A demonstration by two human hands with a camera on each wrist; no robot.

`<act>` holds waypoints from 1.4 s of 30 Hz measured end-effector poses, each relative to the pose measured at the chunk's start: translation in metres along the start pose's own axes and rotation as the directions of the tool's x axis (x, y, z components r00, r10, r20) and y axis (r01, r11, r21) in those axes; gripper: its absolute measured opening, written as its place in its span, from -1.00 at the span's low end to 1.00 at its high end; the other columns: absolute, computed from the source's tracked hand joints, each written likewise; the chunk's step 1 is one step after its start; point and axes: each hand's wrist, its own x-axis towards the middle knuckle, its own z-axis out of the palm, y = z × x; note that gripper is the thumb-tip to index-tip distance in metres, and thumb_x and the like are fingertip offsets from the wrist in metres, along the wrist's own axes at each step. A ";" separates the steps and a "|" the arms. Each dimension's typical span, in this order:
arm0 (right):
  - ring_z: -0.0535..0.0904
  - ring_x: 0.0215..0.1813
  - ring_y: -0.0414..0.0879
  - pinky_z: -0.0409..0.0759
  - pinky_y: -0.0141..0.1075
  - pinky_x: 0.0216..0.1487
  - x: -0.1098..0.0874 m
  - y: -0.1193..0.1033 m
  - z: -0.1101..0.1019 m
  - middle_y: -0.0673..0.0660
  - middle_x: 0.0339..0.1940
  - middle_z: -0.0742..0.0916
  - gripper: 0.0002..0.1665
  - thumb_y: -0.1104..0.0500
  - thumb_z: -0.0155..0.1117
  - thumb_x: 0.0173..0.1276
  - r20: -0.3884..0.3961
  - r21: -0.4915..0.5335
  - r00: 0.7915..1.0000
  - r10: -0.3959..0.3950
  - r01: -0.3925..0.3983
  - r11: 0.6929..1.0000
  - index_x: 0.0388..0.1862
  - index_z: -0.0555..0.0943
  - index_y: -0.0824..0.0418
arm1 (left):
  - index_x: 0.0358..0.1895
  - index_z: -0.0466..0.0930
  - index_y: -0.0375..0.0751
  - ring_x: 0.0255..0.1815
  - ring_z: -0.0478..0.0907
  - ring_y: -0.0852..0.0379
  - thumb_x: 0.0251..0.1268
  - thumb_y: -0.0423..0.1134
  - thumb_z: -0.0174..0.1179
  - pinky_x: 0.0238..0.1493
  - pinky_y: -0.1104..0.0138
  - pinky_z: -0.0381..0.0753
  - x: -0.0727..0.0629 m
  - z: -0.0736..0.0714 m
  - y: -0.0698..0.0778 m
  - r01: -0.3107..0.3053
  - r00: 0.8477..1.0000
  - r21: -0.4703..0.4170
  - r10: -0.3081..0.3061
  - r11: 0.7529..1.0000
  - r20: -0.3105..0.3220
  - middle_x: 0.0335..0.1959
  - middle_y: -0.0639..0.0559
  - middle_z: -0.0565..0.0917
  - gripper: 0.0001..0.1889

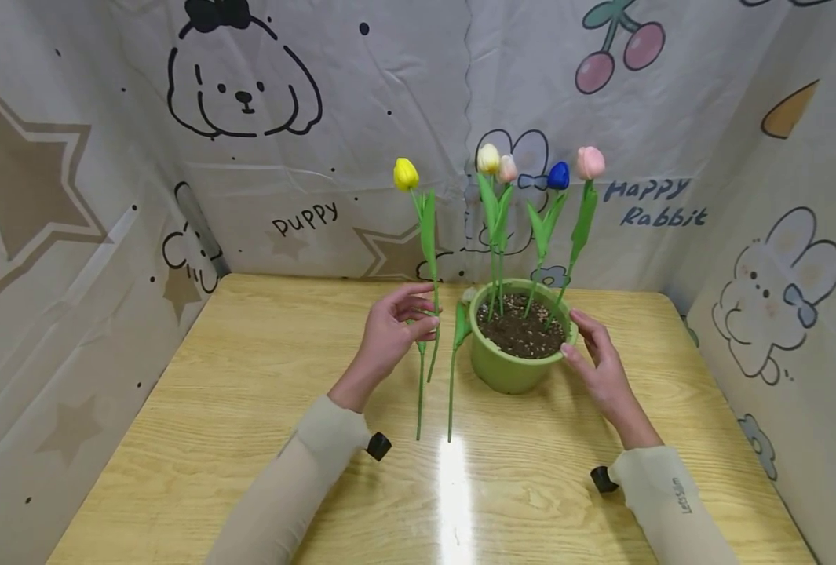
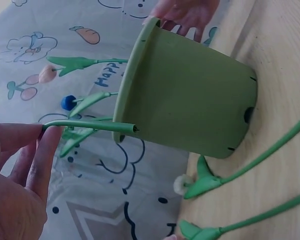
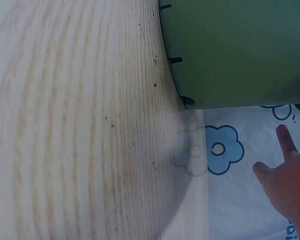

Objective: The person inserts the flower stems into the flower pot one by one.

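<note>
My left hand (image 1: 396, 326) pinches the stem of a yellow artificial tulip (image 1: 406, 174) between thumb and fingers. Its bloom points up, and the cut end of its stem (image 2: 125, 127) shows in the left wrist view. To the right stands a green flowerpot (image 1: 509, 373) filled with dark soil (image 1: 516, 329). My right hand (image 1: 604, 377) rests at the pot's right rim, fingers fairly straight and spread. In the soil stand a white tulip (image 1: 488, 159), a pale pink tulip (image 1: 507, 169), a blue tulip (image 1: 558, 176) and a larger pink tulip (image 1: 590, 163).
Two more tulips lie on the wooden table (image 1: 248, 439): a white-bloomed one (image 2: 202, 182) beside the pot, and another (image 2: 205, 232) whose bloom is hidden behind my left hand. Printed cloth (image 1: 389, 78) walls the table at the back and sides. Soil crumbs (image 3: 155, 85) dot the tabletop.
</note>
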 end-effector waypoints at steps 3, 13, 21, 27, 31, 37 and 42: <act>0.02 0.68 0.30 -0.12 0.27 0.67 0.000 0.000 0.001 0.29 0.67 0.20 -0.28 0.26 0.14 0.61 0.004 0.005 1.000 -0.001 0.001 1.000 0.66 0.16 0.20 | 0.31 0.58 -0.29 -0.24 0.70 0.14 0.26 -0.61 0.32 -0.18 0.15 0.84 0.005 0.004 0.003 -0.022 1.000 0.004 0.022 1.000 0.001 -0.09 -0.24 0.70 -0.47; 0.07 0.67 -0.12 -0.11 0.22 0.69 0.001 0.004 0.001 0.30 0.67 0.19 -0.27 0.26 0.13 0.61 0.005 0.012 1.000 -0.004 0.004 1.000 0.66 0.16 0.20 | 0.30 0.57 -0.32 -0.21 0.67 0.08 0.29 -0.60 0.30 -0.19 0.17 0.84 0.021 0.027 0.014 -0.099 0.995 0.013 0.098 0.995 0.020 -0.07 -0.29 0.67 -0.50; 0.11 0.57 -0.40 -0.10 0.07 0.73 0.002 0.004 0.000 0.28 0.67 0.21 -0.28 0.28 0.13 0.61 -0.001 0.030 1.000 -0.020 0.020 0.999 0.66 0.17 0.20 | 0.30 0.58 -0.25 -0.12 0.69 -0.20 0.33 -0.57 0.29 -0.19 0.19 0.84 0.039 0.052 0.024 -0.154 0.987 0.012 0.154 0.988 0.037 -0.04 -0.35 0.65 -0.52; 0.13 0.56 -0.41 0.03 -0.50 0.62 0.000 0.003 0.000 0.28 0.66 0.22 -0.29 0.28 0.12 0.61 -0.004 0.014 1.000 -0.018 0.018 1.000 0.66 0.18 0.19 | 0.32 0.55 -0.29 -0.07 0.69 -0.27 0.34 -0.56 0.30 -0.16 0.20 0.83 0.048 0.071 0.019 -0.164 0.986 -0.011 0.164 0.986 0.037 -0.02 -0.31 0.65 -0.51; 0.12 0.56 -0.41 0.05 -0.62 0.55 0.000 0.003 0.000 0.28 0.67 0.21 -0.28 0.28 0.12 0.61 0.000 0.017 1.000 -0.021 0.021 1.000 0.66 0.17 0.20 | 0.31 0.55 -0.32 -0.12 0.72 -0.18 0.32 -0.57 0.30 -0.18 0.20 0.84 0.055 0.083 0.018 -0.181 0.983 -0.029 0.182 0.983 0.024 -0.04 -0.28 0.67 -0.51; 0.12 0.56 -0.40 0.06 -0.67 0.51 -0.001 0.003 0.000 0.28 0.66 0.21 -0.29 0.28 0.12 0.61 -0.002 0.012 1.000 -0.017 0.017 1.000 0.66 0.17 0.21 | 0.30 0.58 -0.23 -0.11 0.71 -0.32 0.33 -0.55 0.31 -0.20 0.23 0.82 0.066 0.094 0.014 -0.203 0.979 -0.040 0.204 0.978 0.019 -0.04 -0.31 0.69 -0.52; 0.11 0.57 -0.40 0.06 -0.69 0.49 -0.001 0.004 -0.001 0.29 0.67 0.20 -0.29 0.27 0.11 0.62 -0.002 0.006 1.000 -0.017 0.017 1.000 0.66 0.16 0.21 | 0.29 0.59 -0.25 -0.11 0.71 -0.23 0.33 -0.55 0.31 -0.20 0.28 0.81 0.072 0.103 0.005 -0.197 0.980 -0.039 0.197 0.980 0.004 -0.04 -0.34 0.67 -0.53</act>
